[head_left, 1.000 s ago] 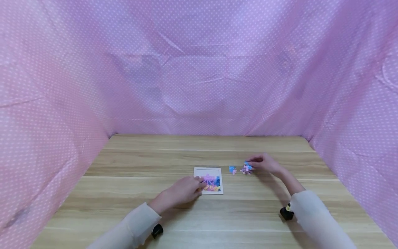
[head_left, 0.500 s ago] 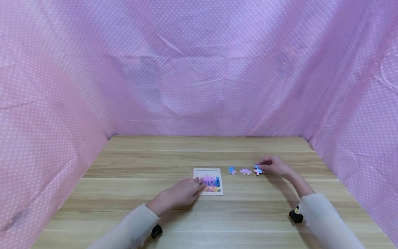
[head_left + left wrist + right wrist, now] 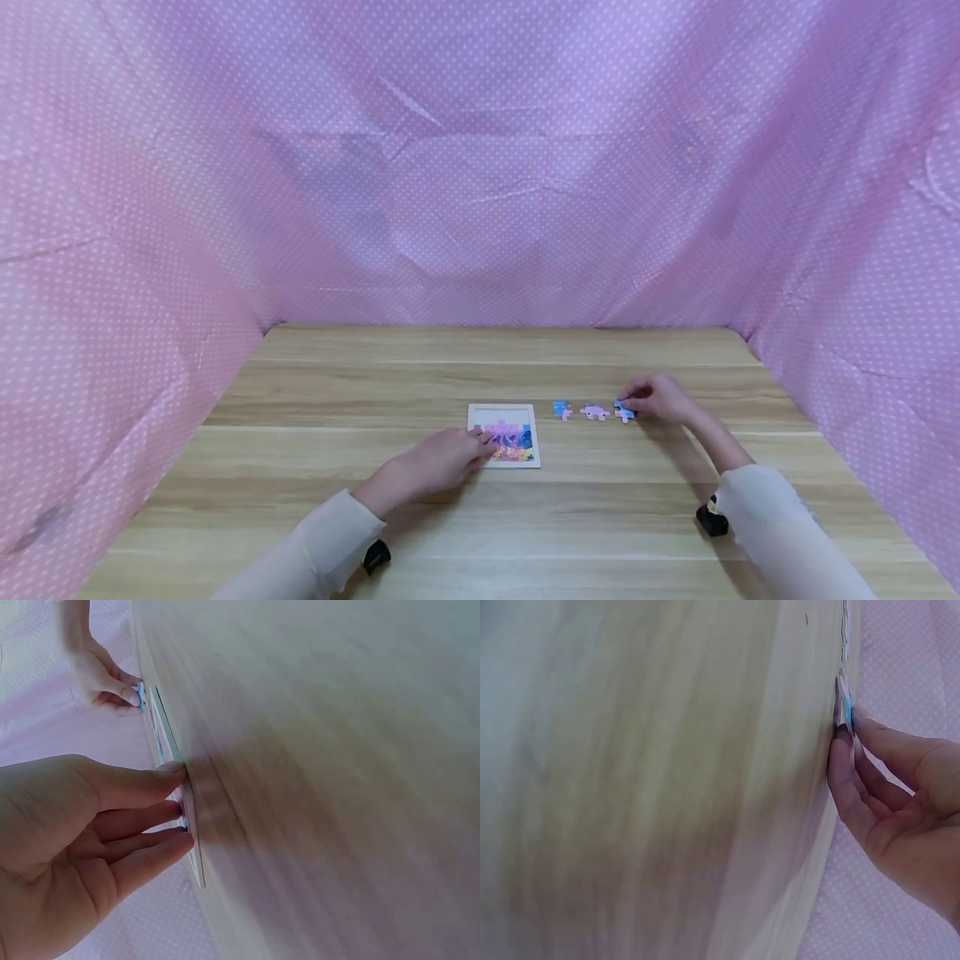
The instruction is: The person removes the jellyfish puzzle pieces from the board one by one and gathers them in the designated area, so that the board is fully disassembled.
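My left hand (image 3: 442,460) rests with its fingertips on the left part of a white puzzle tray (image 3: 537,450). The tray's lower part holds joined pieces with a pink, blue and yellow picture; its upper strip is bare. In the left wrist view the thumb and fairly straight fingers (image 3: 150,859) touch the tray from above. My right hand (image 3: 662,398) pinches a blue-and-pink puzzle piece (image 3: 623,412) between thumb and fingers, close over the table. The right wrist view shows the thumb on the upper face of that piece (image 3: 847,707) and a finger at its underside.
A pink puzzle piece (image 3: 595,412) lies just left of the pinched one, and another blue-and-pink piece (image 3: 562,409) lies nearer the tray. All are on a wooden table (image 3: 375,375). Pink dotted cloth (image 3: 480,208) hangs at the back and both sides.
My right hand has moved right with the blue-and-pink piece, off the pink piece it overlapped, and has lowered it in line with the others. The left hand stays on the tray.
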A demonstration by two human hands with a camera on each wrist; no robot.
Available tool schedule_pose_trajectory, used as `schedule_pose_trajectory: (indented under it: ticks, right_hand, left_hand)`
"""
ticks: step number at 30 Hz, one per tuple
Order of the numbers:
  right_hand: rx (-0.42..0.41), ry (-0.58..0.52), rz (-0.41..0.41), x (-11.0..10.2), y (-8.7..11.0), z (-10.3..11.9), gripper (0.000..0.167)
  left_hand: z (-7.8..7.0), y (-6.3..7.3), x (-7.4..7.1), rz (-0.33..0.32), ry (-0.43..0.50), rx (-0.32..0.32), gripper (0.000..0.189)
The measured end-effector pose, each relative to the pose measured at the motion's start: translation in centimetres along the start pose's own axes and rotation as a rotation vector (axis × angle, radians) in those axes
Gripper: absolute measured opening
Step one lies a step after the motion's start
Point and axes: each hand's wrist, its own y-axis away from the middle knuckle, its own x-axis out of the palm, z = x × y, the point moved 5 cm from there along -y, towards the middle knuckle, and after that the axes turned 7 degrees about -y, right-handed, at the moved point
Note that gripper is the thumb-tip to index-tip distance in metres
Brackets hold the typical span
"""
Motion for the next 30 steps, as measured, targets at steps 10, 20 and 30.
schedule_pose_trajectory:
  ticks: [10, 20, 30]
  right_hand:
    - [-0.034, 0.062, 0.021, 0.1, -0.2, 0.2, 0.009]
    - [0.036, 0.036, 0.030, -0.1, 0.0, 0.2, 0.011]
    - [0.035, 0.030, -0.011, 0.1, -0.7, 1.1, 0.017]
  left_hand:
    - [0.0, 0.2, -0.1, -0.038, 0.046, 0.001, 0.028]
    - [0.1, 0.0, -0.1, -0.055, 0.063, -0.012, 0.025]
    - [-0.3, 0.2, -0.1, -0.065, 0.059, 0.008, 0.027]
